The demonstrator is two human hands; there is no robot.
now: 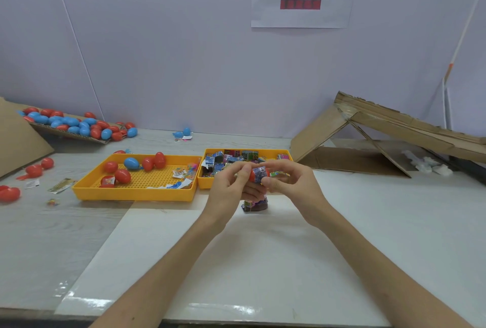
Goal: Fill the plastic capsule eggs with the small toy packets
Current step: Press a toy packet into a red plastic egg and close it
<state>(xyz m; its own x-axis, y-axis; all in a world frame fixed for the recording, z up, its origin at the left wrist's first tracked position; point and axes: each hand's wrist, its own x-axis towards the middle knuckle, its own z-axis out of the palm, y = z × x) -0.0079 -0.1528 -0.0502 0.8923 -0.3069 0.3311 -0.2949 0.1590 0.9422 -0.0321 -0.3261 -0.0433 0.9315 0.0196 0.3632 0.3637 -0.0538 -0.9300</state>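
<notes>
Eggs [122,175] are kept in left tray [131,194], packets [231,156] in right tray [206,184]; cardboard [315,138] is placed right of both.

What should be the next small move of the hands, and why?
Probably the right hand should press the blue toy packet deeper into the red egg half that the left hand holds. The packet sticks out of it, so the egg cannot close yet.

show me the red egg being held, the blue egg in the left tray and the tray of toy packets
red egg [253,176]: head view, its bare red shell
blue egg [131,163]: head view, middle of shell
tray of toy packets [204,182]: head view, front wall, left corner
</notes>
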